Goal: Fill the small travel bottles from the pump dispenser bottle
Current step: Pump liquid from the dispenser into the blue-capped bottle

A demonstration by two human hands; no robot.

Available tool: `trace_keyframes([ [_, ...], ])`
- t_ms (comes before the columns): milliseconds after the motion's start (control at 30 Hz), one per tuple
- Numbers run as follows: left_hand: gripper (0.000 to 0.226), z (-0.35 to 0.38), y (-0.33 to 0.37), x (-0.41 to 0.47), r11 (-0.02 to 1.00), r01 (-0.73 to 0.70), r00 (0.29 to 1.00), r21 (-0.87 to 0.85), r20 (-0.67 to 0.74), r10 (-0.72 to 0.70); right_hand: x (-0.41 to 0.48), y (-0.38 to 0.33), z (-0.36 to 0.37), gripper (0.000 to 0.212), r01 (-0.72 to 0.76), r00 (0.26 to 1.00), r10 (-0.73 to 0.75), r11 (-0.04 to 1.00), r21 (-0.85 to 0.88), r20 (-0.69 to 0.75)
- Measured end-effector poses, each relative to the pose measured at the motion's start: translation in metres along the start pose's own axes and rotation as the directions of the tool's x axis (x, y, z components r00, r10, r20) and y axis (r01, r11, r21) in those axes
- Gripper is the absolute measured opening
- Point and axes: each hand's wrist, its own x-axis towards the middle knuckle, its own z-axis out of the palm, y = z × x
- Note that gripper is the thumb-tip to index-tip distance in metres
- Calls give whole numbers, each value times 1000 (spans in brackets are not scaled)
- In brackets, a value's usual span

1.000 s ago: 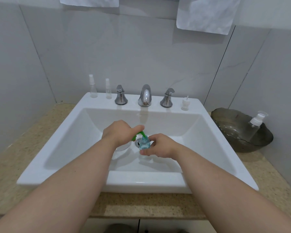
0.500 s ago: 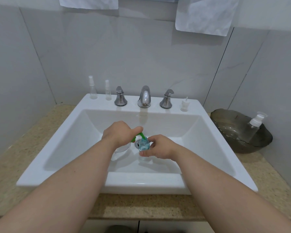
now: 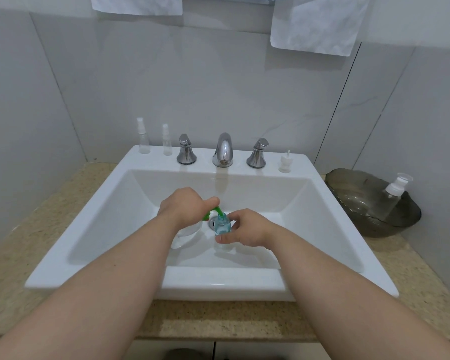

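Inside the white sink [image 3: 330, 229], my left hand [image 3: 185, 207] covers the green pump head [image 3: 216, 211] of a clear dispenser bottle [image 3: 187, 231], most of which it hides. The green nozzle points down into the neck of a small clear travel bottle [image 3: 222, 224] holding blue liquid. My right hand [image 3: 247, 227] grips that small bottle from the right, over the drain. Two empty spray bottles [image 3: 143, 140] [image 3: 166, 141] stand on the sink's back ledge at left. A loose white pump cap [image 3: 285, 162] sits on the ledge at right.
Chrome faucet [image 3: 223, 149] with two handles at the back of the sink. A dark glass bowl [image 3: 359, 203] on the speckled counter at right holds a clear pump bottle [image 3: 392, 193]. White towels [image 3: 320, 22] hang on the tiled wall above.
Both hands stay in place over the drain; the view has shifted very slightly. No clear change in the liquid level.
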Motion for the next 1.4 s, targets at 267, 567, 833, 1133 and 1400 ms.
trace_keyframes([
  [267,58,-1,2,-2,1000,-7,1000,29,9,6,2,2,1,43,6,1000,-6,1000,-24,14],
  [567,90,-1,-2,-6,998,-54,998,12,24,53,3,2,1,44,4,1000,-4,1000,-12,5],
  [833,82,-3,-2,-7,999,-50,998,-14,23,51,0,0,1,42,21,1000,-21,1000,-1,-4],
  [1133,76,-5,-6,-1,994,-34,999,-100,24,36,1,0,1,39,58,998,-57,998,13,-27],
  [1400,68,-4,-6,4,995,-32,999,-93,13,33,2,-2,1,37,65,997,-65,998,16,-44],
])
